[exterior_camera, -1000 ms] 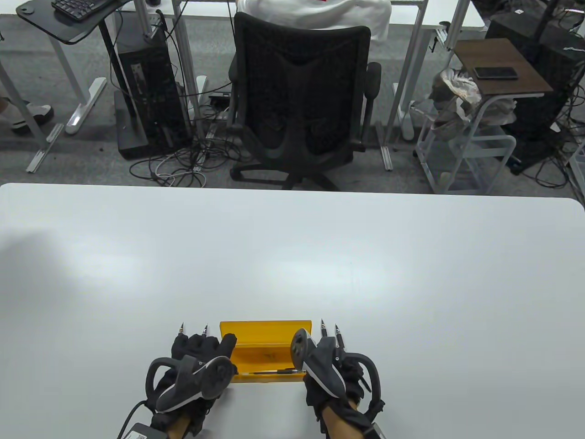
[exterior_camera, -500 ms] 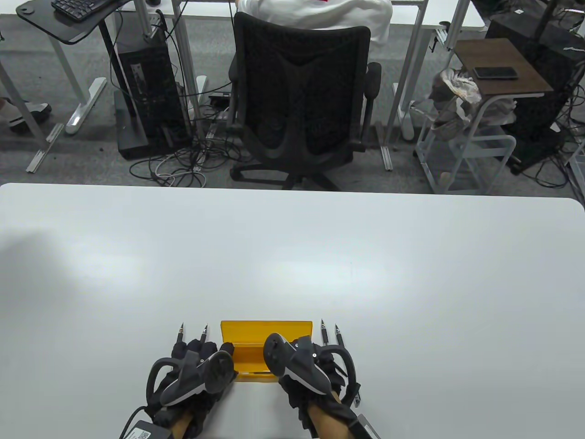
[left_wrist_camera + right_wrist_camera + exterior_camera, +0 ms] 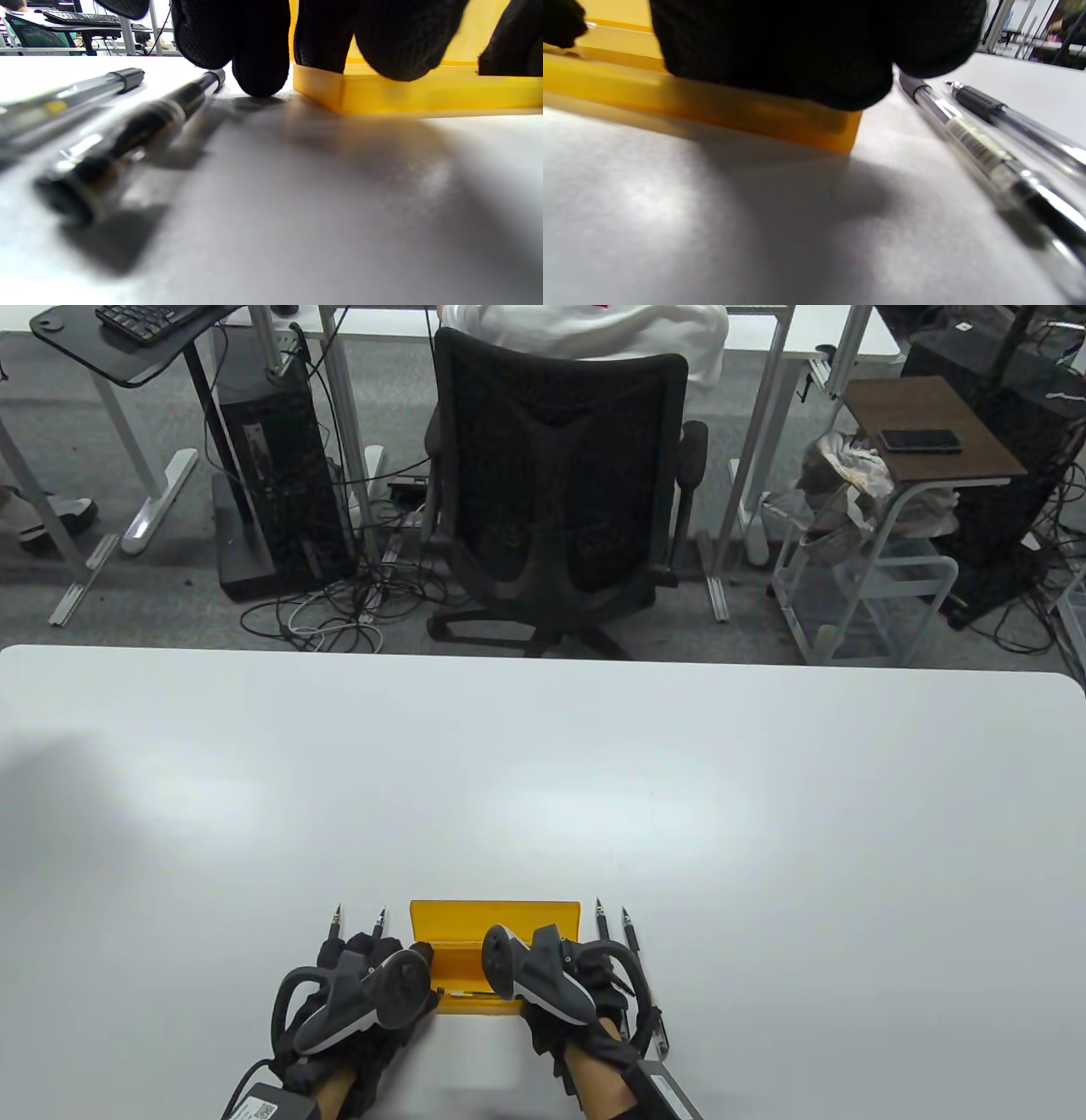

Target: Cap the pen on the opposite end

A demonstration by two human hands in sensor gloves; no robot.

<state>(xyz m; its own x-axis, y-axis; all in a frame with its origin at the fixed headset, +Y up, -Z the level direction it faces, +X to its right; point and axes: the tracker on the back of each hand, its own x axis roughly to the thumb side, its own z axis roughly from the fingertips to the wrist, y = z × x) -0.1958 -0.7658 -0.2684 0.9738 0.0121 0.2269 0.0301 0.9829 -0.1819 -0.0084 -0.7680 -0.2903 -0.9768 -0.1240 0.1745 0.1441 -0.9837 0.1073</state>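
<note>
An open yellow pen box (image 3: pixel 475 918) lies at the table's near edge, with a black pen (image 3: pixel 462 994) along its front trough. My left hand (image 3: pixel 399 963) holds the box's left end; its fingertips (image 3: pixel 261 80) touch the table and the box wall (image 3: pixel 424 91). My right hand (image 3: pixel 551 963) reaches over the box's right half and covers it. In the right wrist view the glove (image 3: pixel 797 55) lies over the box's right end (image 3: pixel 806 123). Whether its fingers grip the pen is hidden.
Two pens (image 3: pixel 338 918) (image 3: pixel 379 918) lie left of the box, also in the left wrist view (image 3: pixel 140 127). Two more (image 3: pixel 601 923) (image 3: pixel 629 931) lie right of it, also in the right wrist view (image 3: pixel 971 144). An office chair (image 3: pixel 560 500) stands beyond the table's far edge.
My right hand has moved left from beside the box's right end to over its right half, covering most of the pen inside. My left hand has barely moved.
</note>
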